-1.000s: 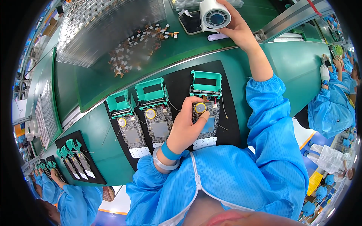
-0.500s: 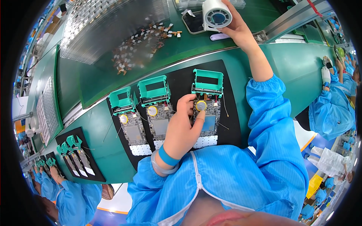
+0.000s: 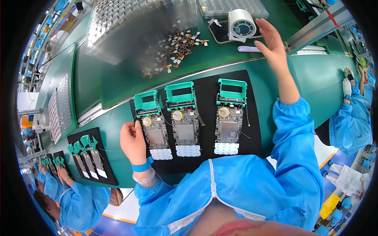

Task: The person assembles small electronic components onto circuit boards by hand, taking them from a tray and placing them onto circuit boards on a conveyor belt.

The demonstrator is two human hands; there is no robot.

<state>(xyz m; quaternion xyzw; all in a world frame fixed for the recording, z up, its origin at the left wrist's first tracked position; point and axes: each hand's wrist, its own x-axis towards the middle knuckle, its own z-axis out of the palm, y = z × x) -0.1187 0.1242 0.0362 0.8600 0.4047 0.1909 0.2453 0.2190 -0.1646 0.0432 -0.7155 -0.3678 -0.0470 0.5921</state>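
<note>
Three circuit boards lie on a black mat point(image 3: 204, 129): a left board point(image 3: 156, 136), a middle board point(image 3: 186, 132) and a right board point(image 3: 228, 130). Each has a green plastic frame at its far end, a yellow-rimmed round cell and a white perforated near end. My left hand point(image 3: 133, 143) is beside the left board, fingers curled and thumb pressed to them; whatever is in the pinch is too small to make out. Over the bench at upper right, my right hand point(image 3: 273, 47) is open, fingers apart, just right of a white tape roll on a holder point(image 3: 241, 24).
Small white-and-brown parts point(image 3: 179, 47) lie heaped behind the mat, near stacked clear trays point(image 3: 130, 27). A purple-handled tool point(image 3: 249, 49) lies below the roll. Another black mat with boards point(image 3: 92, 157) is at left. Co-workers in blue sit on both sides.
My right hand has let go of the tape roll, which now stands on the bench. My left hand has moved from the right board to the left board's outer side. The view has shifted.
</note>
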